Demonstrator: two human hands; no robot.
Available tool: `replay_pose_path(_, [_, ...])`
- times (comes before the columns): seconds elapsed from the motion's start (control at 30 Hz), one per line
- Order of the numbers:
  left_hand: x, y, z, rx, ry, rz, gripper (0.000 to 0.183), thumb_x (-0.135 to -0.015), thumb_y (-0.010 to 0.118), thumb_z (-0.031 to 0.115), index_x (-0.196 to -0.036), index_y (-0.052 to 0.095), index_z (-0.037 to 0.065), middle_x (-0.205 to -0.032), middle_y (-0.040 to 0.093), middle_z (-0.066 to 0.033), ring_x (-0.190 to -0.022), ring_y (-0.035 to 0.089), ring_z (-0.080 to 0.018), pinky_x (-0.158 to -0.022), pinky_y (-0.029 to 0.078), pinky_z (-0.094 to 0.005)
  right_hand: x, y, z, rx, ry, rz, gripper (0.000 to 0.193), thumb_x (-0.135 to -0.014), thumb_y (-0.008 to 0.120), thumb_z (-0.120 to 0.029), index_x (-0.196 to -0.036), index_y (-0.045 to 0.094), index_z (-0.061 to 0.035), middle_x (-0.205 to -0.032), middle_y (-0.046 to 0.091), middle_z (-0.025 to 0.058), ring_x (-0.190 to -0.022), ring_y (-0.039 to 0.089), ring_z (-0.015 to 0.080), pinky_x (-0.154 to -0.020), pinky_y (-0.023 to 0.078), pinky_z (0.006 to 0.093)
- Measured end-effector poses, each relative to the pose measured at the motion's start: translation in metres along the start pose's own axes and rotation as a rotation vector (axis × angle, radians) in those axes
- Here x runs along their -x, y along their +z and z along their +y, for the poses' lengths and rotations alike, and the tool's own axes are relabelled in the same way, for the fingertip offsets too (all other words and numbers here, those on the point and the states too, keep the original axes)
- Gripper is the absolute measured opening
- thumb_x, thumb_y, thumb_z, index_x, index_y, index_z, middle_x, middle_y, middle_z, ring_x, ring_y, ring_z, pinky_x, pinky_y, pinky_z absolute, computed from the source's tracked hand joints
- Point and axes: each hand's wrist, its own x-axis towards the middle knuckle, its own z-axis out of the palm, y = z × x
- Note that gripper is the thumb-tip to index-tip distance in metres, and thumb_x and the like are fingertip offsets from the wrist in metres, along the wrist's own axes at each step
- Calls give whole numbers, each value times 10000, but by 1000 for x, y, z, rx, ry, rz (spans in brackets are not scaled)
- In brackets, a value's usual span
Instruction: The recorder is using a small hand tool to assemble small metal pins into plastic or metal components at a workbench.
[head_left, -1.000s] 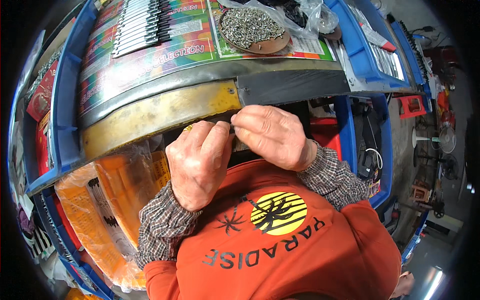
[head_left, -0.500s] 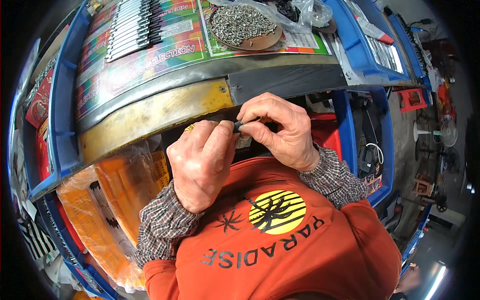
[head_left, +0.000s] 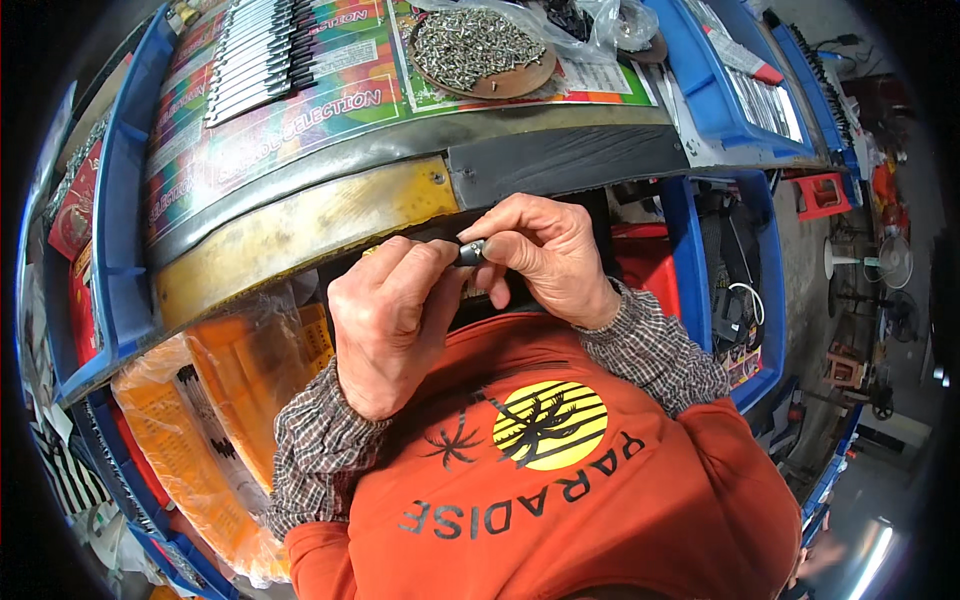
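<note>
Between my two hands, close to the bench's front edge, is a small dark, rounded part (head_left: 469,252) with a light metallic spot at its right end. Its exact kind cannot be made out. My left hand (head_left: 388,315) pinches the dark end between thumb and forefinger. From the other side, my right hand (head_left: 552,258) has its thumb and forefinger closed on the lighter end. On the bench beyond, a round wooden dish (head_left: 515,82) bears a heap of small shiny metal pieces (head_left: 475,47). A row of slim metal strips with black ends (head_left: 250,62) lies farther left.
A yellow-and-black bench edge (head_left: 310,235) runs just beyond my hands. Blue bins stand at the left (head_left: 130,200) and back right (head_left: 725,75). Another blue bin (head_left: 772,300) holds black items and a white cable. Orange crates in clear plastic (head_left: 240,380) sit below left.
My right fingers have shifted and curled differently around the small part, which now shows its metallic spot. Both hands have moved slightly left.
</note>
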Motion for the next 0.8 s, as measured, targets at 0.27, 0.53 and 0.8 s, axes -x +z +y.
replay_pose_path(0.27, [1,1,4,-107,-4,18,178,-719,701,-26,-879,638,20,-740,615,-115,-621,616,-261,-556,485,-327,-4,1,8,5,8,26,178,-918,631,-156,-989,636,7,-711,633,47,-547,580,70,-471,466,189])
replay_pose_path(0.53, [3,5,4,-191,48,19,182,-715,707,-14,-878,637,29,-741,617,-109,-655,622,-271,-563,493,-348,-3,7,-5,176,111,38,93,-906,622,-54,-966,609,16,-704,619,24,-537,548,35,-465,441,173])
replay_pose_path(0.8, [-1,0,3,-89,-30,6,188,-720,715,-7,-889,638,23,-721,597,-107,-588,603,-240,-526,470,-320,-4,11,-11,74,119,43,141,-933,610,-138,-941,622,3,-695,614,20,-523,532,36,-468,429,174])
